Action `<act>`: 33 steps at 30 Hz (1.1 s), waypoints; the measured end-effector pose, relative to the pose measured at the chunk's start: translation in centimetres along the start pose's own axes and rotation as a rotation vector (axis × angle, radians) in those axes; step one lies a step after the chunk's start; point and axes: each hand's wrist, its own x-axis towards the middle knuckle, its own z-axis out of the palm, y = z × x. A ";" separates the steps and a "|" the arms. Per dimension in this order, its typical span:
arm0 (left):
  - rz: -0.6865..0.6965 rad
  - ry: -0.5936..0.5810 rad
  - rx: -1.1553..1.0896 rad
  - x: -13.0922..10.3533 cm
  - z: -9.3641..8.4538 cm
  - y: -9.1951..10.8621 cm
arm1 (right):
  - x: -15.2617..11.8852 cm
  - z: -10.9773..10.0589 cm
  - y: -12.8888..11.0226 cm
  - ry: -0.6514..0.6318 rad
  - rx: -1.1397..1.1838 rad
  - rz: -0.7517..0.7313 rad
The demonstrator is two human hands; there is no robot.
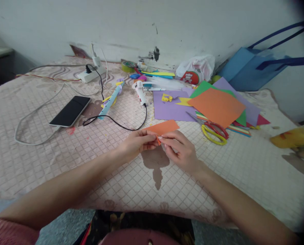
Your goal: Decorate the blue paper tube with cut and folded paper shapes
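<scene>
Between my two hands, just above the tablecloth, is a small folded piece of orange paper point(158, 140). My left hand point(139, 141) pinches it from the left with thumb and fingers. From the right, my right hand point(180, 148) pinches the same piece, the fingertips of both hands nearly meeting. Right behind the hands lies an orange paper strip point(164, 127), its near edge partly hidden by my fingers. Scissors point(214, 132) with red and yellow handles rest on the table to the right of my right hand.
A white glue gun point(139, 92) with a black cord lies behind my hands. Coloured paper sheets point(218, 105) are stacked at right, near a blue bag point(251, 66). At left are a phone point(70, 111), a power strip point(92, 74) and a blue paper strip point(110, 102).
</scene>
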 end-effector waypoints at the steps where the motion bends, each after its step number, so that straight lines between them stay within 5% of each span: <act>1: 0.002 -0.002 0.000 0.0 0.0 0.0 | 0.0 0.0 0.0 0.003 -0.001 -0.003; 7: 0.059 0.013 0.069 0.0 0.1 -0.1 | 0.2 0.0 -0.4 0.014 0.059 0.080; 15: 0.133 0.055 0.264 -0.3 0.6 -0.1 | 0.3 0.5 -0.6 0.058 0.426 0.614; 20: 0.131 0.038 0.251 -0.4 0.7 -0.3 | 0.3 0.6 -0.4 0.059 0.549 0.739; 24: 0.106 0.047 0.213 -0.3 0.7 -0.4 | 0.4 0.6 -0.7 0.069 0.489 0.664; 33: 0.020 0.013 0.095 -0.1 0.3 -0.5 | 0.1 0.4 -0.6 0.072 0.080 0.199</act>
